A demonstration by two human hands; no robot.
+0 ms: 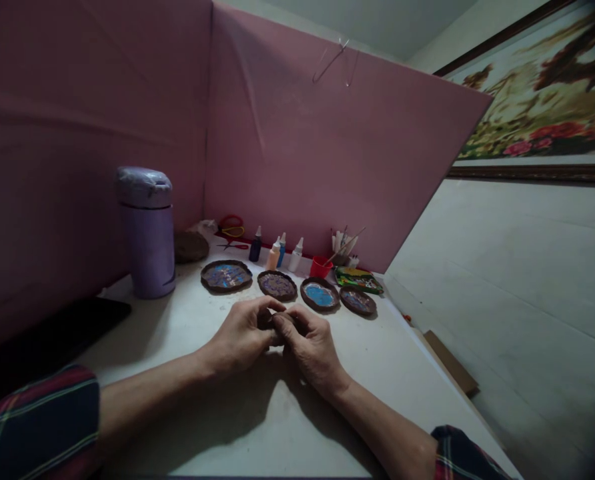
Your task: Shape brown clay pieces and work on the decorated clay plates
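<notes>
My left hand (240, 333) and my right hand (313, 348) meet above the white table, fingers curled and closed. Between the fingertips is a small piece of brown clay (266, 321), mostly covered by the fingers. Just beyond the hands sit several dark brown, flat dishes with raised rims. One dish (226, 276) has blue and orange marks, another dish (277, 285) is greyish purple inside. A third dish (320, 294) is bright blue, and a smaller dish (358, 301) at the right is mottled.
A purple tumbler (150, 233) stands at left beside a brown clay lump (191, 247) and a black flat object (52, 340). Scissors (232, 245), paint bottles (273, 255), a red cup (321, 267) and a green packet (358, 280) line the back, before pink panels (327, 147).
</notes>
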